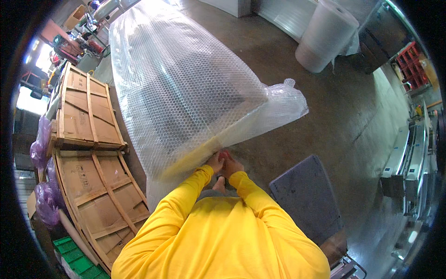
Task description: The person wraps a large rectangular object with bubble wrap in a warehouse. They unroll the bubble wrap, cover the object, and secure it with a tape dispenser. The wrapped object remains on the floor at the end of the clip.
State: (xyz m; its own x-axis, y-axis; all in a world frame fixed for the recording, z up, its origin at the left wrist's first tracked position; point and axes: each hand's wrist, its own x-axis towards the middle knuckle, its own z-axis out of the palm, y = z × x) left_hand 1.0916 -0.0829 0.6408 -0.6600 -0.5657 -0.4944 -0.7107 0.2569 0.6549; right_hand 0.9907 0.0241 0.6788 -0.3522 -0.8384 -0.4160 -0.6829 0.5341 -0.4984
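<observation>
A large long object wrapped in clear bubble wrap [181,79] stretches away in front of me, with a loose flap [285,104] spread out at its near right corner. My left hand [214,162] and my right hand [233,164] meet close together just beside its near edge. The fingers of both hands are bent inward and pressed together. A small reddish patch shows between them; whether it is skin or a held thing I cannot make out. Beneath the wrap near my left forearm, a yellow tint runs along the edge.
On the left stand cardboard boxes in wooden frames [93,195], purple plastic wrap [46,200] and a green crate [76,258]. A thick roll of bubble wrap [325,39] stands upright at the far right. Near my right side is a dark flat panel [306,200]. Metal parts [404,162] lie further right.
</observation>
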